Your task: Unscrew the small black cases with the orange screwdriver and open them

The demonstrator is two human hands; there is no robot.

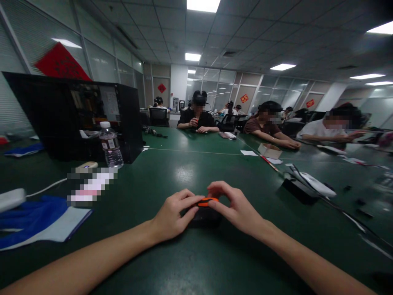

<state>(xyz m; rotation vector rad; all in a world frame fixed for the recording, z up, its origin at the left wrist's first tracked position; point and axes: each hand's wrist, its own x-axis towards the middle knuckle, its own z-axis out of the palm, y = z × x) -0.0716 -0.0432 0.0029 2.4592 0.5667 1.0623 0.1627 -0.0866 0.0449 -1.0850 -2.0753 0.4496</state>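
A small orange-and-black object (208, 202), its kind unclear, lies between my two hands at the middle of the green table (184, 262). My left hand (179, 211) is closed on its left end, with thumb and fingers against it. My right hand (235, 207) curves round from the other side, the thumb touching the orange part and the index finger bent above it. Directly beneath sits a dark, low, block-like item (204, 217), partly covered by my fingers. Whether the orange piece is joined to it, I cannot tell.
At left stand an open black computer case (130, 119) and a plastic water bottle (110, 145), with blue gloves (33, 217) nearer. To the right are a small cardboard box (270, 150), a black box (299, 190) and cables (346, 215). Several people sit around the table.
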